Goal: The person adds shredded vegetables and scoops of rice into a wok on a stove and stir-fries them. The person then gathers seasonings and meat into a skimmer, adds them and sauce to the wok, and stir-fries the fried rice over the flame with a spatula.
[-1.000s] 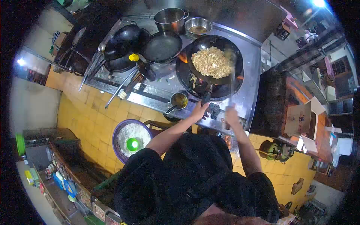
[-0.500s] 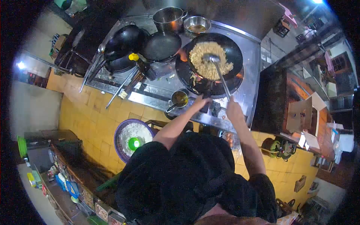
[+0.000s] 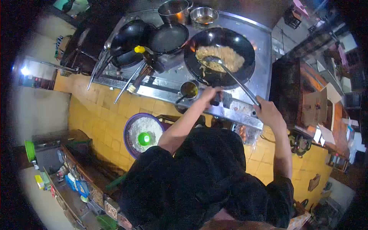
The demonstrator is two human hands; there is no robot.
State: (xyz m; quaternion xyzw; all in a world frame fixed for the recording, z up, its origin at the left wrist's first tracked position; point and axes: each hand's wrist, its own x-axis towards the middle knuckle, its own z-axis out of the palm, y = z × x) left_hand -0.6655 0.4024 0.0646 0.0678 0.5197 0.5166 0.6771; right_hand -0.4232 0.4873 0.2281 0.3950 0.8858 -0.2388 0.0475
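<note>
A large black wok [image 3: 239, 38] sits over the burner, holding a heap of tan fried rice [image 3: 229, 57]. My left hand [image 3: 210, 94] is closed round the wok's dark handle at its near edge. In my right hand [image 3: 270, 112], right of the wok, is the end of a long metal ladle [image 3: 240, 83]. The ladle's bowl rests in the left part of the rice. Close by my left hand stands a small pot [image 3: 189, 89] with yellowish liquid and a dark-handled utensil in it.
Left on the metal stove [image 3: 153, 91] are a black pan [image 3: 168, 38], another wok [image 3: 128, 36] and a yellow-capped bottle [image 3: 140, 49]. A deep pot [image 3: 174, 13] and metal bowl [image 3: 204, 16] stand behind. A purple basket [image 3: 125, 134] of white rice is below left.
The wok has tilted toward me and the rice has spread to the right. My right hand has swung outward to the right, slanting the ladle; its bowl has shifted left in the wok.
</note>
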